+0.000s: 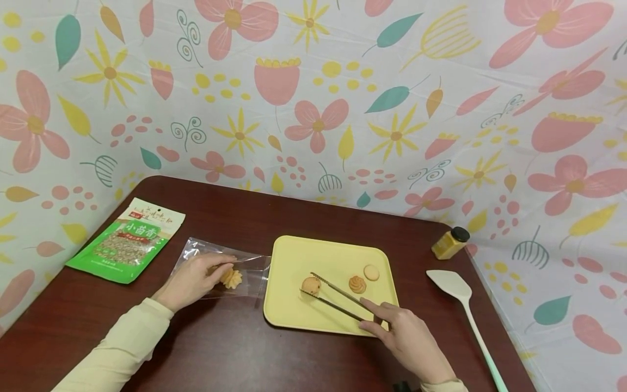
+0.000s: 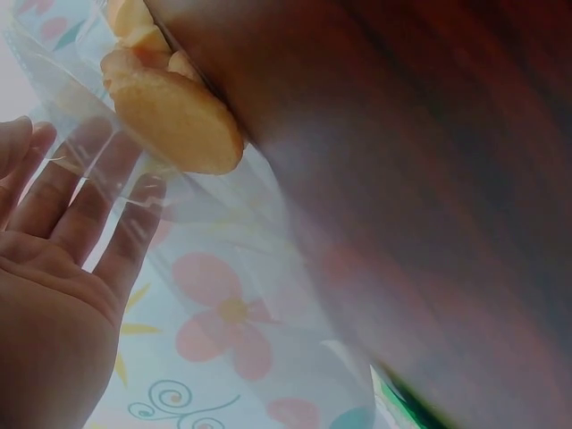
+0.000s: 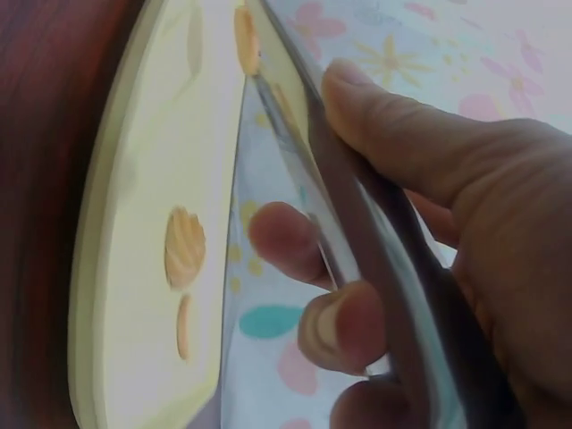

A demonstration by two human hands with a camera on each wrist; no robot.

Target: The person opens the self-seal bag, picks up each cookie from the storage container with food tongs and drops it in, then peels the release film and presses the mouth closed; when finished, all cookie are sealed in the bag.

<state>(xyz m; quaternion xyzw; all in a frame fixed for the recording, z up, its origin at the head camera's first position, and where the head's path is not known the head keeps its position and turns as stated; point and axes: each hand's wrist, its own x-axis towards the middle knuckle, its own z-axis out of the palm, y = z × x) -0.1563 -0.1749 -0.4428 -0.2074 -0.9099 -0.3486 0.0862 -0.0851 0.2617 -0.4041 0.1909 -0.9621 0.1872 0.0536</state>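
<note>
My left hand (image 1: 198, 277) pinches the upper edge of a clear plastic bag (image 1: 250, 272). Piped cookies (image 1: 232, 279) lie inside that bag, and a cookie (image 2: 179, 121) shows through the film close to the fingers in the left wrist view. Metal tongs (image 1: 343, 296) are gripped in my right hand (image 1: 409, 337), over the yellow tray (image 1: 289, 316). Between the tong tips sits a round cookie (image 1: 311, 285), seen edge-on in the right wrist view. A swirled cookie (image 1: 357, 283) and a flat round cookie (image 1: 372, 272) lie on the tray's right side.
A green and white seasoning packet (image 1: 129, 242) lies at the table's left. On the right stand a small black-capped spice jar (image 1: 450, 243) and, nearer, a white spatula (image 1: 458, 288) with a green handle end. Flower-printed cloth (image 1: 313, 136) hangs behind the table.
</note>
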